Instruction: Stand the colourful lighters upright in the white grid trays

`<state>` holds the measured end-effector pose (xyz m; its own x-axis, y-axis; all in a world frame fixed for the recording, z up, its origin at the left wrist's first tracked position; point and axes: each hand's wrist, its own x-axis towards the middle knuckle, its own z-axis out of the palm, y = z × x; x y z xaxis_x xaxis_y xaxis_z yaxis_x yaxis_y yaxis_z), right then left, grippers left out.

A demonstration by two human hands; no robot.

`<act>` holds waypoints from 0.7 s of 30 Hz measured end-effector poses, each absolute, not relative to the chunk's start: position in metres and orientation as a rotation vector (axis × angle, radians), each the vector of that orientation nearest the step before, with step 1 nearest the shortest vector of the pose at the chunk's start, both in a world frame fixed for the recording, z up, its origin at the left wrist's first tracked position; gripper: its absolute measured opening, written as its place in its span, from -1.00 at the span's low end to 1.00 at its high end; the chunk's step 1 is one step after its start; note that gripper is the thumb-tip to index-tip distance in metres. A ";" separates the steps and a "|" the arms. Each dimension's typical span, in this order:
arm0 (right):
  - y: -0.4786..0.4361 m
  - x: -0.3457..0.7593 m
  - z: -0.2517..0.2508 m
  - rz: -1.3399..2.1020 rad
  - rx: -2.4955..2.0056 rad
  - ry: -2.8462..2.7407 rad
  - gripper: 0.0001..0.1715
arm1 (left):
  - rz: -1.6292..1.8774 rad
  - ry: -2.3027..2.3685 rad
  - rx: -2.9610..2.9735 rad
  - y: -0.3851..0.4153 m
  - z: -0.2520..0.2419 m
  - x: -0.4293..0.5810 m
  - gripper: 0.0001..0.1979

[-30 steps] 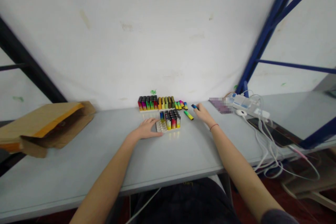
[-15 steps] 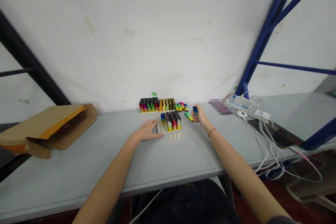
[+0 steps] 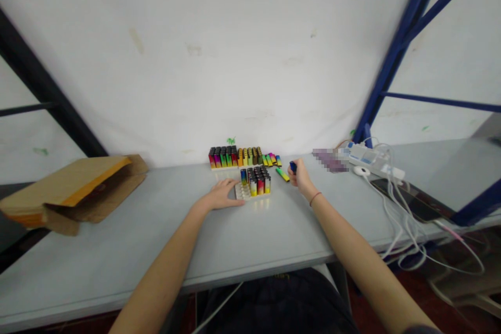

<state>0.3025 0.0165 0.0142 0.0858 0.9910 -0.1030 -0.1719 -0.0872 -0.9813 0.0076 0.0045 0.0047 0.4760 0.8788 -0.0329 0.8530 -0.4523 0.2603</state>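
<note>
My left hand (image 3: 221,194) lies on the table with its fingers stretched and spread, thumb and fingertips against the left end of a white tray (image 3: 243,191). Several lighters (image 3: 261,185) with black tops and coloured bodies stand upright in this tray, mostly on its right side; bare slots show at the left. To the right of the tray, my right hand (image 3: 301,177) is closed around a blue lighter (image 3: 293,167), raised above the table and partly covered by the fingers. A green and yellow lighter (image 3: 282,174) lies on the table between tray and right hand.
Behind stand a tray of red, purple and green lighters (image 3: 223,157) and a group of yellow ones (image 3: 249,156), with several loose lighters (image 3: 271,159) lying beside. An opened cardboard box (image 3: 74,188) is at left. A power strip (image 3: 373,162), white cables and a phone (image 3: 410,199) lie right.
The lighter in my right hand has turned, and less of it shows above the fingers. My left hand and the tray stay in place; the view has shifted slightly.
</note>
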 end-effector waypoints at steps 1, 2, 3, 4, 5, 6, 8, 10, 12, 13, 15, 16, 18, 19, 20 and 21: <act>0.017 0.302 0.013 1.288 -1.207 -0.964 -0.50 | 0.160 1.484 2.486 0.005 0.004 0.007 -0.10; 0.017 0.301 0.012 1.292 -1.218 -0.956 -0.48 | 0.163 1.483 2.487 0.005 0.004 0.007 -0.11; 0.018 0.301 0.011 1.296 -1.225 -0.949 -0.45 | 0.165 1.484 2.488 0.005 0.004 0.007 -0.11; 0.018 0.300 0.010 1.300 -1.228 -0.946 -0.43 | 0.166 1.485 2.489 0.005 0.003 0.007 -0.11; 0.018 0.299 0.010 1.304 -1.233 -0.947 -0.42 | 0.167 1.485 2.489 0.006 0.003 0.007 -0.10; 0.018 0.299 0.010 1.305 -1.237 -0.950 -0.42 | 0.167 1.484 2.491 0.006 0.003 0.007 -0.09; 0.017 0.298 0.010 1.305 -1.241 -0.962 -0.43 | 0.167 1.481 2.493 0.006 0.003 0.006 -0.10; 0.016 0.297 0.010 1.306 -1.237 -0.966 -0.44 | 0.158 1.479 2.492 0.005 0.003 0.007 -0.10; 0.015 0.297 0.012 1.323 -1.226 -0.950 -0.44 | 0.146 1.481 2.491 0.004 0.004 0.007 -0.10; 0.014 0.297 0.013 1.330 -1.225 -0.935 -0.44 | 0.141 1.483 2.491 0.004 0.005 0.007 -0.09; 0.013 0.296 0.014 1.323 -1.223 -0.908 -0.45 | 0.136 1.489 2.492 0.004 0.005 0.008 -0.08; 0.013 0.296 0.015 1.310 -1.222 -0.900 -0.46 | 0.136 1.494 2.492 0.004 0.005 0.008 -0.08; 0.013 0.296 0.015 1.280 -1.217 -0.897 -0.46 | 0.133 1.501 2.492 0.003 0.005 0.008 -0.09; 0.013 0.296 0.015 1.269 -1.214 -0.900 -0.46 | 0.133 1.499 2.493 0.003 0.005 0.008 -0.09; 0.013 0.296 0.014 1.263 -1.214 -0.903 -0.46 | 0.134 1.495 2.494 0.004 0.005 0.008 -0.09; 0.014 0.296 0.013 1.261 -1.215 -0.906 -0.45 | 0.136 1.488 2.497 0.004 0.005 0.008 -0.09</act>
<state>0.2955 0.0140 0.0133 0.1375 0.9826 -0.1252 -0.1950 -0.0971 -0.9760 0.0077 0.0037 0.0051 0.4794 0.8768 -0.0382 0.8553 -0.4571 0.2441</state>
